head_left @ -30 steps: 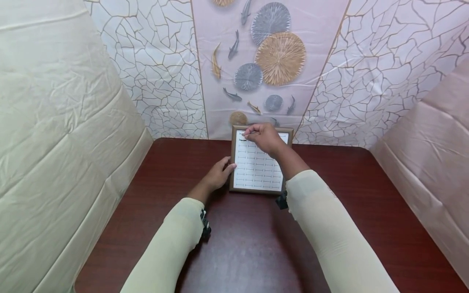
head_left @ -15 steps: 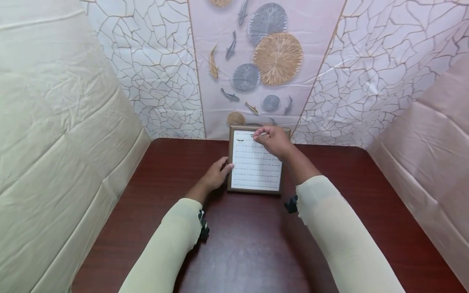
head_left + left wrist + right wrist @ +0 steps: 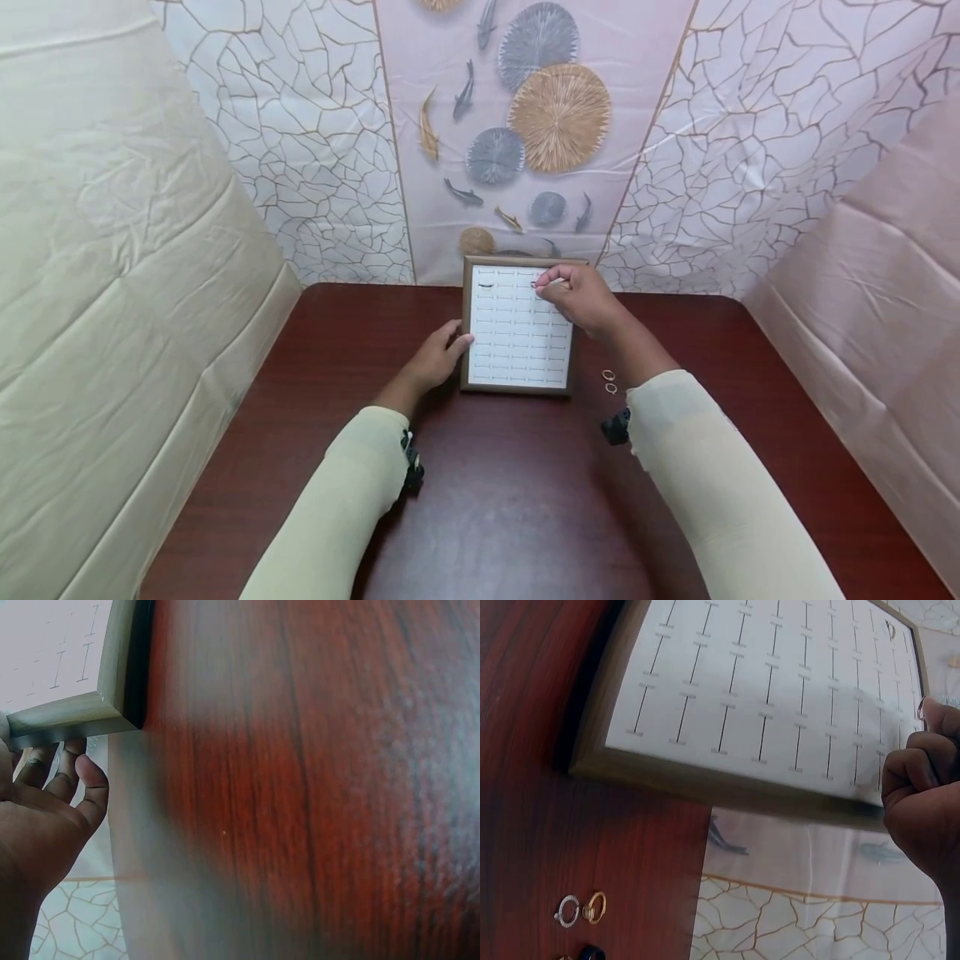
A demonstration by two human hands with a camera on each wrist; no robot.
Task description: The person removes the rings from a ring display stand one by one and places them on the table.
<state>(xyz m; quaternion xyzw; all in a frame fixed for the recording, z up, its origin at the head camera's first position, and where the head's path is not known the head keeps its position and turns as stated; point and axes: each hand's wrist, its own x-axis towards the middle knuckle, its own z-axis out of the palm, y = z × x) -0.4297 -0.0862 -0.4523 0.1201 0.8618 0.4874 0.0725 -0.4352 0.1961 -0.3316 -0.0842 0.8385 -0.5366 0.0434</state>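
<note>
Ring tray: a wood-framed tray [image 3: 517,331] with a white slotted insert is laid flat on the dark red table [image 3: 495,500], at its far edge, close to the patterned backdrop [image 3: 540,125]. In the right wrist view the tray [image 3: 772,690] is seen with rows of dark slits.

Left hand: the left hand [image 3: 438,356] is rested against the tray's left frame edge; its fingers are only loosely bent, and their tips are set on the wood. In the left wrist view the fingertips [image 3: 67,761] are seen touching the frame's edge, near a corner [image 3: 75,720].

Right hand: the right hand [image 3: 581,297] is held over the tray's far right part, with its fingers curled together and pinched on a small thin item [image 3: 542,284]; what the item is cannot be told. In the right wrist view the knuckles [image 3: 922,795] are seen bunched.

Seated ring: one dark ring [image 3: 485,285] is set in a slot of the top row, at the left.

Loose rings: two small rings [image 3: 609,382] are laid on the table just right of the tray, beside the right forearm. In the right wrist view a silver ring [image 3: 568,910] and a gold ring [image 3: 594,907] are seen touching each other.

Sleeves: both forearms are covered by pale sleeves [image 3: 352,500].
</note>
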